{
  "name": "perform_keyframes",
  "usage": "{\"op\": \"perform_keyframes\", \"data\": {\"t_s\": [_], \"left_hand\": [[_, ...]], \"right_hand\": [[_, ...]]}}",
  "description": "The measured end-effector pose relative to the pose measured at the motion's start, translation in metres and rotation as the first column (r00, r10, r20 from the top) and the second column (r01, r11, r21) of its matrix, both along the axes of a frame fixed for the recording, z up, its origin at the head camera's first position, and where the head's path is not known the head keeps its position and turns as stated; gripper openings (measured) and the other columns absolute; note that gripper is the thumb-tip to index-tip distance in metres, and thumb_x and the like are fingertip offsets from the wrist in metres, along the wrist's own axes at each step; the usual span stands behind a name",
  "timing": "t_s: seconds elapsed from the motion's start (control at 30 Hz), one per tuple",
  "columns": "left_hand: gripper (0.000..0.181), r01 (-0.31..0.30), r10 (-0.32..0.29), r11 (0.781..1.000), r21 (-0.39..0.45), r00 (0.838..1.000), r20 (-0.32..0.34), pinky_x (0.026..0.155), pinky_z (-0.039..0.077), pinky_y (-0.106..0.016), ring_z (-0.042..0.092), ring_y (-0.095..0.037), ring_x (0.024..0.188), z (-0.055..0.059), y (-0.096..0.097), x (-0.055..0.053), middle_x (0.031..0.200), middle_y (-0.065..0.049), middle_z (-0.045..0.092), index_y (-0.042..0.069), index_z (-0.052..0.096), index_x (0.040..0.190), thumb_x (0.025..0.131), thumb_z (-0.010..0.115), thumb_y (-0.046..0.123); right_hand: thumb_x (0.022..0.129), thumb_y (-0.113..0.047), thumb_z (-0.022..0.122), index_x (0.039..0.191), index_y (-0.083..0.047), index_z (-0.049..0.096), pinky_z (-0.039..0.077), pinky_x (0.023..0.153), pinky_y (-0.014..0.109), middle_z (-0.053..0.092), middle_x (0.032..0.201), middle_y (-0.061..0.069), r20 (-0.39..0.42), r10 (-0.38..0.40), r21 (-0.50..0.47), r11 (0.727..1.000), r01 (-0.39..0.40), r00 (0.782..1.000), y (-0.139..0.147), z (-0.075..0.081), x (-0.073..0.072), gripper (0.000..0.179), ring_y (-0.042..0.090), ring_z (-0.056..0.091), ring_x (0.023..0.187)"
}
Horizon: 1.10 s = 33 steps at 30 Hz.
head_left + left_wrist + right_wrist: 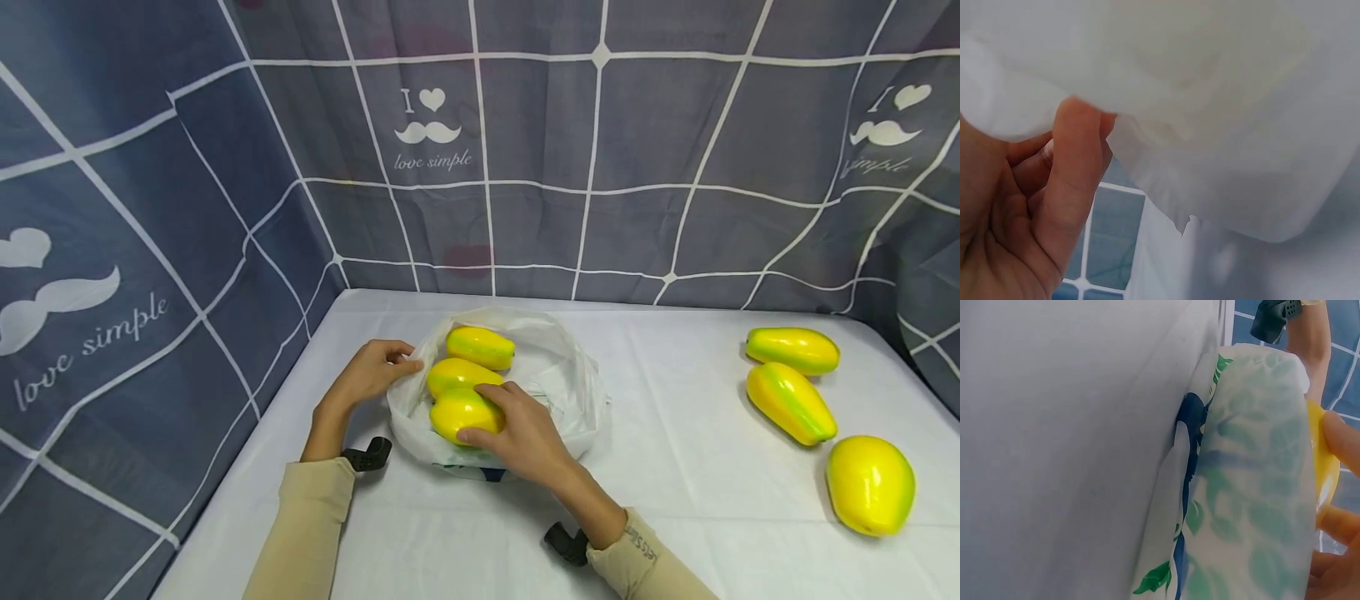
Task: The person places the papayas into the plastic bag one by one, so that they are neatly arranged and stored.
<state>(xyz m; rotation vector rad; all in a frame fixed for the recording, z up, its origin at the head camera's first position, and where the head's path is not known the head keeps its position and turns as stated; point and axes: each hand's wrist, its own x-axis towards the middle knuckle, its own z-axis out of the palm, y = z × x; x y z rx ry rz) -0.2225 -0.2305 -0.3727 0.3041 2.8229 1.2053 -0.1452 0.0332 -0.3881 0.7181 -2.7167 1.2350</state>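
head view: from above the near side, facing far and down; the widest, taking in white table [675,500], bag [577,383] and grid cloth [540,108].
left wrist view: very near, past the left hand [370,375] to the bag's edge, grid cloth beyond.
right wrist view: low, close at the bag's near side, facing far and left, picture tipped sideways.
shared, head and right wrist: bag, yellow fruit [1324,481], left forearm [1310,350].
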Motion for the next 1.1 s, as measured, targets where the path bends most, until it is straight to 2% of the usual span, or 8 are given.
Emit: {"op": "perform_keyframes", "data": {"t_s": [0.37, 0.63, 0.83, 0.97, 1.1], "left_hand": [[0.031, 0.002, -0.002, 1.000, 0.000, 1.000, 0.024, 0.070, 0.047, -0.033, 0.056, -0.024, 0.083, 0.002, 0.000, 0.000, 0.089, -0.009, 0.065, -0.001, 0.070, 0.114, 0.093, 0.070, 0.023], [0.031, 0.001, -0.001, 1.000, 0.001, 1.000, 0.023, 0.070, 0.047, -0.032, 0.057, -0.023, 0.083, 0.002, 0.000, 0.000, 0.089, -0.009, 0.066, -0.001, 0.070, 0.114, 0.093, 0.070, 0.023], [0.031, -0.003, 0.002, 1.000, 0.008, 1.000, 0.023, 0.070, 0.047, -0.033, 0.057, -0.024, 0.083, 0.001, -0.001, 0.000, 0.089, -0.009, 0.066, 0.000, 0.070, 0.114, 0.093, 0.070, 0.023], [0.033, -0.002, 0.002, 1.000, 0.010, 1.000, 0.027, 0.069, 0.046, -0.033, 0.056, -0.024, 0.084, 0.001, -0.002, 0.000, 0.090, -0.009, 0.066, -0.001, 0.070, 0.115, 0.093, 0.070, 0.023], [0.034, 0.000, 0.000, 1.000, 0.010, 1.000, 0.029, 0.069, 0.046, -0.033, 0.056, -0.025, 0.084, 0.001, -0.002, 0.000, 0.091, -0.010, 0.066, -0.001, 0.069, 0.116, 0.093, 0.070, 0.023]], "right_hand": [[0.082, -0.039, 0.081, 0.129, -0.003, 0.058, 0.047, 0.086, 0.041, 0.062, 0.117, 0.008, -0.020, 0.020, 0.055, 0.998, -0.019, 1.000, -0.005, -0.007, -0.003, 0.064, 0.020, 0.057, 0.099], [0.082, -0.039, 0.080, 0.123, -0.004, 0.059, 0.046, 0.078, 0.036, 0.060, 0.111, 0.005, -0.017, 0.030, 0.097, 0.995, -0.028, 0.999, -0.008, -0.007, -0.003, 0.058, 0.016, 0.054, 0.090], [0.087, -0.039, 0.075, 0.130, -0.004, 0.057, 0.044, 0.078, 0.035, 0.058, 0.112, 0.006, 0.001, 0.070, 0.119, 0.990, -0.070, 0.998, -0.005, -0.007, -0.001, 0.059, 0.016, 0.052, 0.090], [0.090, -0.030, 0.070, 0.136, -0.005, 0.055, 0.044, 0.083, 0.038, 0.056, 0.117, 0.008, 0.040, 0.105, 0.097, 0.989, -0.109, 0.994, 0.000, -0.005, 0.002, 0.054, 0.018, 0.052, 0.095], [0.090, -0.021, 0.068, 0.135, -0.004, 0.055, 0.044, 0.091, 0.041, 0.056, 0.123, 0.007, 0.066, 0.129, 0.060, 0.989, -0.133, 0.989, 0.002, -0.004, 0.003, 0.050, 0.019, 0.054, 0.103]]}}
